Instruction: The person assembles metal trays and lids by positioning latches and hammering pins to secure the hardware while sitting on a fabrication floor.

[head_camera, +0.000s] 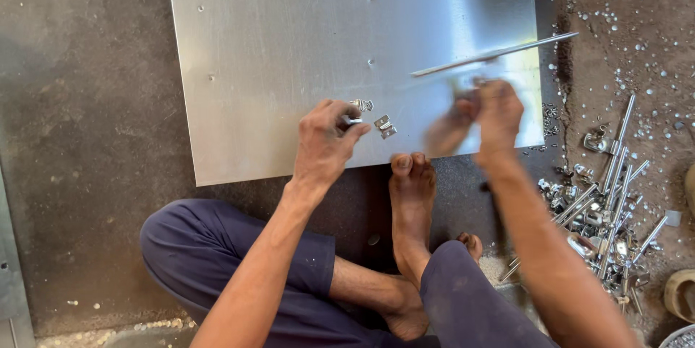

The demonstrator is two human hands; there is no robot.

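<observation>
Head view: left hand (327,141) pinches a small metal clip (350,121) over the metal sheet's (289,44) near edge. Right hand (492,116), blurred, grips a thin metal rod (494,54) above the sheet; finger state unclear.

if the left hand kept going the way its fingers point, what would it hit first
Probably the small metal bracket lying on the metal sheet, just beyond the left hand fingertips; another bracket sits slightly further up.

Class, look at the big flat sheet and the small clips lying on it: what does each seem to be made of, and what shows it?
The sheet: probably aluminium or steel, brushed matte silver, with soft glare and fine streaks. The clips: bright, shiny metal, perhaps plated steel, judging by sharp glints and folded edges.
</observation>
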